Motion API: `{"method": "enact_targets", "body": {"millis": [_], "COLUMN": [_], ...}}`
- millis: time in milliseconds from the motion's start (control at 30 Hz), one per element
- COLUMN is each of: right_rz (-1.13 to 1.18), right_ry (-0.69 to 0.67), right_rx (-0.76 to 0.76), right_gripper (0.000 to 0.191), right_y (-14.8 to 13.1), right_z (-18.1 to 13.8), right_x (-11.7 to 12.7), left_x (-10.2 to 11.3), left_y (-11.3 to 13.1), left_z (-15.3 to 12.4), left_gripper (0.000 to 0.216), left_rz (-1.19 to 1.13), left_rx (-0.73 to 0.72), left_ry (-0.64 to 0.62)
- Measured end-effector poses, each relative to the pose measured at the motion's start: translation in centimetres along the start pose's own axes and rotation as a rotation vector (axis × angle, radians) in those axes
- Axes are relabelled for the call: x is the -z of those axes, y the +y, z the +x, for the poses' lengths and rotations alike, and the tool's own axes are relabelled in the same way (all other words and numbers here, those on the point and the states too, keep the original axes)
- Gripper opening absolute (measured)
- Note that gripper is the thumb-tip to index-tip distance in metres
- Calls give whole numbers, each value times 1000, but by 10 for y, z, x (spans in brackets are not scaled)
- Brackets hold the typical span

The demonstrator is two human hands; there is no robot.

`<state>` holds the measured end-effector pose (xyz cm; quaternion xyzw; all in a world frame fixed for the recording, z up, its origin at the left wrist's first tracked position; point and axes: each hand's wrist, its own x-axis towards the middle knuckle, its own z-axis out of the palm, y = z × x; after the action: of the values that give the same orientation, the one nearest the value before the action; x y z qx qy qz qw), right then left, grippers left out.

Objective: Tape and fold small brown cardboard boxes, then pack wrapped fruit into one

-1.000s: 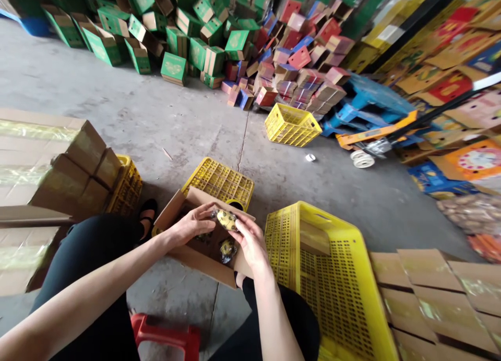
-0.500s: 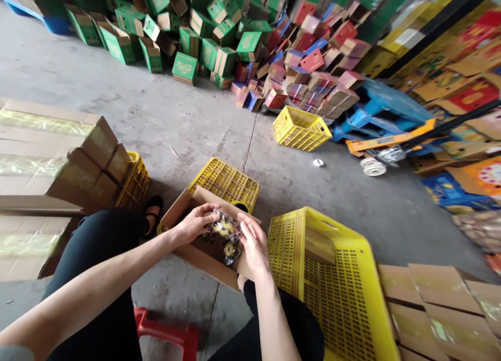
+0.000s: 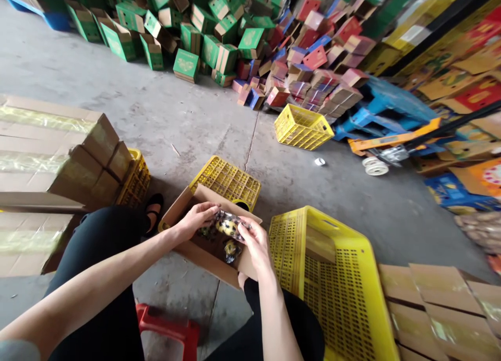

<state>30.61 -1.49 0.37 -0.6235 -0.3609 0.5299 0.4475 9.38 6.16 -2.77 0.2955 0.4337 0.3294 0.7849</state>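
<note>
Over an open cardboard box (image 3: 213, 268) between my knees, both hands grip one clear, dark-spotted plastic packet (image 3: 229, 226) with something yellow inside. My left hand (image 3: 199, 220) pinches the packet's left end between thumb and fingers. At its right end my right hand (image 3: 254, 242) is closed, thumb on top. Below the packet, inside the box, lies another similar packet (image 3: 231, 250), and more dark, shiny wrapping shows near my left fingers. What exactly the packets contain is too small to make out.
An upturned yellow crate (image 3: 230, 181) sits under the box's far side. To my right stands a large yellow crate (image 3: 344, 288) with a carton inside, beside stacked cartons (image 3: 442, 309). More taped cartons (image 3: 43, 157) rise at left. A red stool (image 3: 168, 327) is below me.
The packet has turned slightly and levelled between my hands. My right fingers have closed further onto its right end; my left hand has barely moved.
</note>
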Motion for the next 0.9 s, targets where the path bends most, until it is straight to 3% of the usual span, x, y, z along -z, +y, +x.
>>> {"method": "enact_targets", "body": {"millis": [133, 233, 367, 433, 567, 667, 767, 900], "right_rz": [-333, -710, -1189, -1302, -1255, -1183, -1111, -1041], "right_ry": [26, 22, -159, -255, -385, -462, -369, -256], "right_rx": [161, 248, 176, 124, 68, -30, -11, 80], "right_gripper": [26, 32, 32, 35, 50, 40, 28, 32], "right_y": [13, 21, 29, 32, 39, 44, 41, 23], "right_z": [7, 6, -2, -3, 6, 15, 19, 14], "right_x": [8, 0, -24, -35, -48, -54, -59, -55], "left_x": [7, 9, 9, 9, 11, 12, 14, 17], "left_y": [2, 3, 3, 3, 4, 5, 6, 7], "left_z": [3, 4, 4, 4, 4, 3, 4, 8], "left_gripper": [70, 70, 67, 65, 67, 66, 63, 60], "left_rz": [20, 25, 31, 31, 26, 34, 34, 93], "left_rx": [-42, -55, -45, -45, -52, -43, -37, -60], "left_ry": [100, 114, 121, 122, 114, 102, 87, 121]}}
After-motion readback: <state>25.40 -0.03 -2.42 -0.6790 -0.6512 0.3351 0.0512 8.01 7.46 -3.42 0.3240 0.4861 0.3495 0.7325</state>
